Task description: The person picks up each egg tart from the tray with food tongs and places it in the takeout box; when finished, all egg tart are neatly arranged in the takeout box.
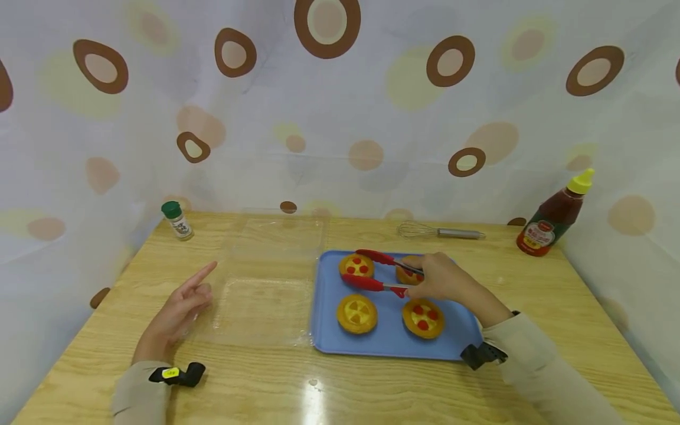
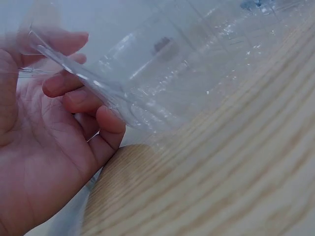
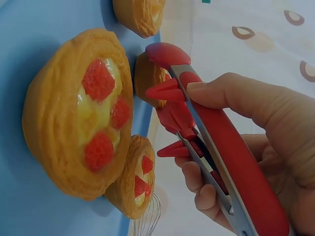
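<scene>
My right hand (image 1: 432, 277) grips red-tipped metal tongs (image 3: 231, 162), the thumb along one red handle and fingers round the other. In the head view, the spread tong heads lie on either side of the back left tart (image 1: 357, 267), which bears red pieces. That tart is among several on a blue tray (image 1: 382, 348). At the left edge of a clear plastic container (image 1: 262, 310), my left hand (image 1: 186, 304) has its index finger extended and the others bent. The left wrist view shows the plastic rim (image 2: 83, 73) running between the thumb and the curled fingers, which hold it.
The container's hinged lid (image 1: 278, 236) is laid back towards the wall. A green-capped shaker (image 1: 177, 221) stands at the back left. Behind the tray lies a whisk (image 1: 441, 231). A sauce bottle (image 1: 552, 221) with a yellow nozzle stands at the back right.
</scene>
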A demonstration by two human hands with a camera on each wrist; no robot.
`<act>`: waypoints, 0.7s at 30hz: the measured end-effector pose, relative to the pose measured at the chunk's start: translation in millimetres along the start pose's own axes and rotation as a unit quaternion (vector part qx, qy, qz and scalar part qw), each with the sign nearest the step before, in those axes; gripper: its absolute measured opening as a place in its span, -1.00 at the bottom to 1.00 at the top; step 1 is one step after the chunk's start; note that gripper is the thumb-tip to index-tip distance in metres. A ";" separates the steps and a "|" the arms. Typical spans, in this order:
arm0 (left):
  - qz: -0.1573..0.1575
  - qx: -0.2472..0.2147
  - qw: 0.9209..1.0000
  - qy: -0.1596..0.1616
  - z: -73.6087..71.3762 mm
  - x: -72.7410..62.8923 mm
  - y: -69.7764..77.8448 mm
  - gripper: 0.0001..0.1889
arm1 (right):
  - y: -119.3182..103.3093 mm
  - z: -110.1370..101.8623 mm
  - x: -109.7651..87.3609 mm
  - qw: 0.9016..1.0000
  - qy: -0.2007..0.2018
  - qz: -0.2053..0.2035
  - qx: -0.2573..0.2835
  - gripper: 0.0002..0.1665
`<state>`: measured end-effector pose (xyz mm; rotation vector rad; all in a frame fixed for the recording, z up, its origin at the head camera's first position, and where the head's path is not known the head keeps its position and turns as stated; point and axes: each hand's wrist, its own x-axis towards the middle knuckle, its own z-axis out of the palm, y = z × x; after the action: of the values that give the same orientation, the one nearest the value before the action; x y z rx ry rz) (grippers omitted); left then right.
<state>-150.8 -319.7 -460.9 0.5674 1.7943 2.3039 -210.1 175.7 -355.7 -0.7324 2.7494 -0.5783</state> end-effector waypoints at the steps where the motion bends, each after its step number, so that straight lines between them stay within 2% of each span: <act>1: -0.003 0.011 1.000 -0.002 -0.4 0.4 -0.1 -0.34 | 0.8 0.1 -1.0 1.000 0.003 0.000 -0.002 -0.18; 7: -0.015 0.037 0.999 0.000 -4.5 -3.8 0.3 -0.32 | 4.2 2.2 -4.5 1.000 0.016 -0.007 0.007 -0.20; 14: 0.026 0.037 0.998 -0.038 -4.4 -4.9 0.9 -0.31 | 3.6 -1.8 -8.9 0.999 0.026 0.005 0.031 -0.20; 21: 0.007 0.039 0.999 -0.016 -2.1 -5.3 1.3 -0.27 | -3.4 -11.6 -11.8 0.997 0.067 -0.021 0.032 -0.23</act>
<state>-146.6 -323.8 -461.1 0.6264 1.8779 2.2300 -202.4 182.8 -342.4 -0.7640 2.8275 -0.7454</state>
